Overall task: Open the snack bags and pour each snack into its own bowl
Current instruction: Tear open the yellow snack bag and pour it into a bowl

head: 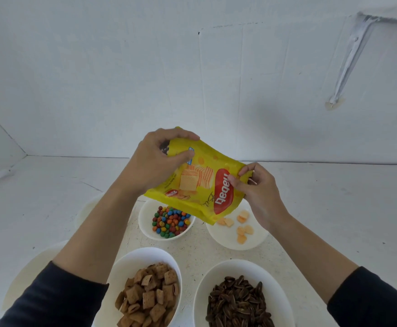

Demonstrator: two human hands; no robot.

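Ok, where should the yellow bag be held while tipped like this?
Best by its raised closed end, from above, where the left hand grips the yellow bag; its mouth points down at the wafer bowl, so a low grip could block it.

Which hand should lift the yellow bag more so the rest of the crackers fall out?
Probably the left hand: it grips the raised end of the yellow bag. The right hand pinches the edge near the low mouth, steadying it over the bowl.

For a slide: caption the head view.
Left hand and right hand tilt yellow bag over bowl of orange crackers.
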